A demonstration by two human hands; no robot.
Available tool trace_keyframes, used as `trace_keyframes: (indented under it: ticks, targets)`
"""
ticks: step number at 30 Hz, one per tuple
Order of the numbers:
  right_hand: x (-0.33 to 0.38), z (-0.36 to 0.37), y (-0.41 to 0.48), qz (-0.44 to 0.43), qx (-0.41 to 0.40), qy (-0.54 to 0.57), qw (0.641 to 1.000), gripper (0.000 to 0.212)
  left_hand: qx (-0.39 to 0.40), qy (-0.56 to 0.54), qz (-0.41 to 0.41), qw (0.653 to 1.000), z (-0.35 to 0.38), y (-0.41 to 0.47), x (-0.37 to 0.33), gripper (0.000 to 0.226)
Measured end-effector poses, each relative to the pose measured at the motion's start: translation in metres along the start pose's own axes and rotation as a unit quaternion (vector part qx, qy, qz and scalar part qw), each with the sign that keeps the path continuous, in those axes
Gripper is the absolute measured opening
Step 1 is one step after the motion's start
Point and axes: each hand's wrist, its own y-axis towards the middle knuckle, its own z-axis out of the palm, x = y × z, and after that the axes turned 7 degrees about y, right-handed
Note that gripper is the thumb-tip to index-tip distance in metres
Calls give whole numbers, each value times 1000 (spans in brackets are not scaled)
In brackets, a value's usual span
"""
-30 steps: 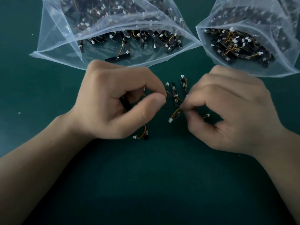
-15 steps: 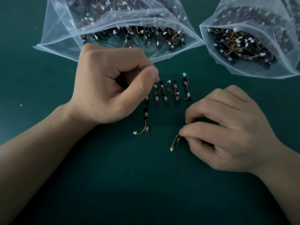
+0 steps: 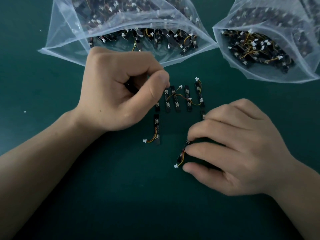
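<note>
Head view: left hand [image 3: 117,94] grips a black strip [image 3: 131,87]. Right hand [image 3: 233,149], at its four o'clock, pinches a wired strip [image 3: 181,156].

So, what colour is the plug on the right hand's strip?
White plug, best in the head view.

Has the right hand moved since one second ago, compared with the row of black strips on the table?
Yes. The right hand has drawn toward the person, away from the row of black strips, pinching one strip.
</note>
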Motion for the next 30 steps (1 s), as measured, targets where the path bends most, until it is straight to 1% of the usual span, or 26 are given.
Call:
trace_keyframes:
  ticks: [3,8,10,13,15,19,21,23,25,30]
  targets:
    - [-2,2,1,31,-12,-6,999,43,1,3,-1,1000,0,0,0,25]
    - [-2,1,0,60,-61,-27,996,41,3,0,1,1000,0,0,1,27]
    - [0,2,1,69,-54,-23,996,45,4,0,-1,1000,0,1,0,27]
    - [1,3,2,89,-13,-21,996,52,5,-1,-4,1000,0,1,0,27]
    - [-2,2,2,97,-1,-23,995,46,6,0,-9,1000,-1,1,-1,26]
    - [-8,-1,-1,97,9,-29,995,27,3,3,-14,1000,-1,2,-1,26]
    - [-9,-2,-2,95,12,-29,995,27,0,4,-13,1000,-1,2,-1,27]
    - [-8,-2,-2,94,14,-20,995,34,-1,4,-16,1000,0,3,-2,28]
    - [-5,-2,0,88,24,-11,996,37,3,-4,-22,1000,-1,1,-1,28]
    - [-8,-2,-2,75,26,-4,997,27,26,-43,-35,998,-2,-2,3,30]
